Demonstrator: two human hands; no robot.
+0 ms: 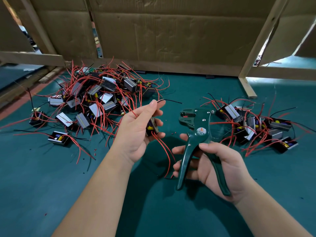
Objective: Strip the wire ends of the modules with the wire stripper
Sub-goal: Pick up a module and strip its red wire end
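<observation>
- Head view: your teal-green table mat (42,185) fills the frame below a brown cardboard wall (171,31).
- On the mat, far left, lies a big heap of small black box modules with red and black wires (95,96); a smaller heap of the same modules (253,127) lies far right.
- Your right hand (218,166) is palm-up, its fingers curled round one handle of the dark green wire stripper (198,139), the other handle lying across the palm under your thumb.
- You hold the stripper above the mat, between the heaps. Its long axis runs away from you; the head points up and left, and the handles are spread.
- Your left hand (138,134) is raised with the palm turned towards you, its lower fingers wrapped round one black module (152,128).
- Red wires (164,147) hang from that module.
- Thumb and forefinger pinch its thin black wire (169,100), whose free end points right, just above the stripper's head and apart from it.
</observation>
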